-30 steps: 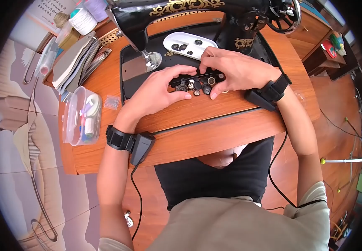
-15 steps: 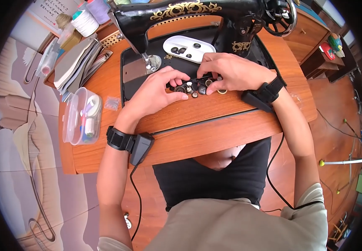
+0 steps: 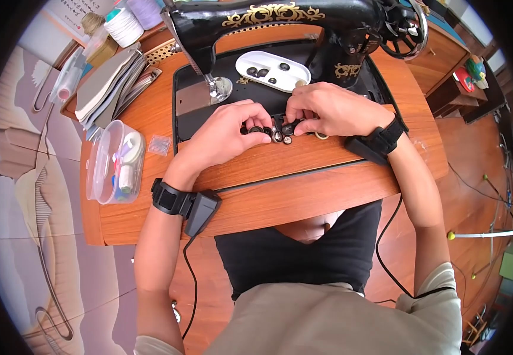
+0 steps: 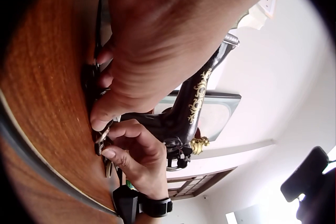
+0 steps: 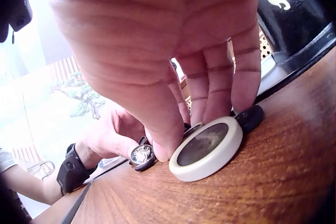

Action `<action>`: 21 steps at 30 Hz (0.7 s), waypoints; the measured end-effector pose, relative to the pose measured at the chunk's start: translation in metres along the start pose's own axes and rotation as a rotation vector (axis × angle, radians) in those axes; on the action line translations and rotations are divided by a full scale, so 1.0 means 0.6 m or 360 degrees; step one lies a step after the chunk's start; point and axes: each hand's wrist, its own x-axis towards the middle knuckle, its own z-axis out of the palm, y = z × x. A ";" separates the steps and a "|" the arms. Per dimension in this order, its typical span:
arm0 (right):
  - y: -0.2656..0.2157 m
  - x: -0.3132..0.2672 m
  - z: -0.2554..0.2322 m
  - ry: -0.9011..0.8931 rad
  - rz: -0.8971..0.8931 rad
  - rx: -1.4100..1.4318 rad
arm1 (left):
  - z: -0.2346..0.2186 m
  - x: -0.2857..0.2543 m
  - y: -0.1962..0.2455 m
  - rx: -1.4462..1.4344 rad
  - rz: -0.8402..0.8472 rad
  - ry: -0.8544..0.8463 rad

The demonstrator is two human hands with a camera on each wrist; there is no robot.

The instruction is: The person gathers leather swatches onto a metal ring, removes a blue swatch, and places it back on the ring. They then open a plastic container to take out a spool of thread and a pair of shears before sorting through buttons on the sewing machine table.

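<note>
Several mixed buttons [image 3: 277, 135], mostly black, lie in a small heap on the wooden table, between my two hands. My left hand [image 3: 227, 130] curls its fingers and thumb round the left end of the heap. From the other side my right hand [image 3: 339, 110] closes thumb and fingertips round dark buttons. In the right wrist view a large dark button with a cream rim [image 5: 207, 149] leans beside my right thumb, and a shiny metallic button [image 5: 140, 154] shows near my left thumb. Part of the heap is hidden under the fingers.
Behind the hands stands a black sewing machine [image 3: 274, 16]. A white divided tray [image 3: 250, 59] with a few black buttons lies on its bed. At the left are a clear plastic box [image 3: 99, 168] with thread, a small clear bag [image 3: 160, 145] and stacked fabric or papers [image 3: 111, 86].
Both hands have closed in on the heap, fingers curling tighter and covering more of it. The visible strip of buttons between them has become narrower.
</note>
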 end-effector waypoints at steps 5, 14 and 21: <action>-0.003 0.001 -0.001 0.0010 0.0046 0.0048 | -0.001 0.000 0.000 -0.0061 -0.0002 -0.0026; -0.005 0.006 0.002 0.0122 0.0007 0.0226 | 0.003 -0.001 0.003 -0.0222 -0.0072 0.0004; -0.012 0.002 -0.001 0.0023 0.0025 0.0206 | 0.003 0.000 0.003 -0.0210 -0.0073 0.0005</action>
